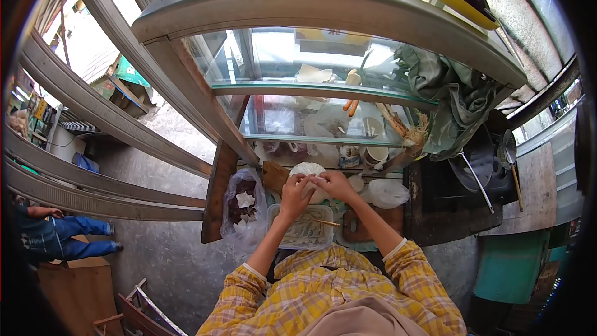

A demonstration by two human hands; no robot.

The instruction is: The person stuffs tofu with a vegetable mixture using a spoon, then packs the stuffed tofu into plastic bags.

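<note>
My left hand (296, 194) and my right hand (334, 184) meet over the counter, thumbs and fingertips pinched close together. What lies in the pinch is too small to make out. Just beyond the fingers sits a rounded white bundle (308, 168), maybe a plastic bag, partly covered by my hands. Beneath my wrists is a clear plastic tub (273, 213) with pale smears inside. A utensil with a thin wooden handle (324, 221) rests across it. To the right are a brown cutting board (373, 224) and a whitish plastic bag (387, 193).
A plastic-lined bin (235, 227) with scraps stands left of the tub. The glass display case (323, 90) rises ahead, a green cloth (451, 96) draped at its right. A stove with a wok (469, 162) and ladles is on the right. Another person (65, 236) is far left.
</note>
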